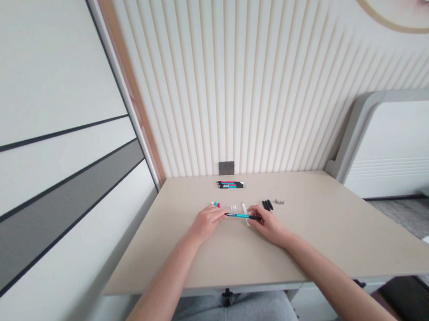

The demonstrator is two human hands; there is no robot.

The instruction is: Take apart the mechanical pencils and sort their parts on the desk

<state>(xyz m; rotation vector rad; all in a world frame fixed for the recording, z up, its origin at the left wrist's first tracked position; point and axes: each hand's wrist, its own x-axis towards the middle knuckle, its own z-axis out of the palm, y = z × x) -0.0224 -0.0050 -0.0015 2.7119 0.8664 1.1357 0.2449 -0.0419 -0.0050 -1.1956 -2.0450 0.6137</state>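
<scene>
A blue and black pen [242, 216] lies nearly level between my two hands, just over the desk. The fingers of my left hand [207, 223] close on its left end. My right hand [270, 224] grips the black part at the right end. Behind my left fingers sit small coloured pieces [216, 204] in white, blue and red, partly hidden. Little white pieces [234, 207] lie beyond the pen, and a thin white strip [244, 208] runs under or behind it. Several black tubes [267, 205], like pen grips, rest beside my right hand, with small metallic cone-like pieces [279, 202] to their right.
Several assembled-looking pens [231, 185] lie together near the back of the beige desk [195, 264]. A dark wall socket [226, 168] sits on the ribbed wall behind. A white cabinet [62, 207] borders the left side; a bed headboard [407, 135] stands to the right.
</scene>
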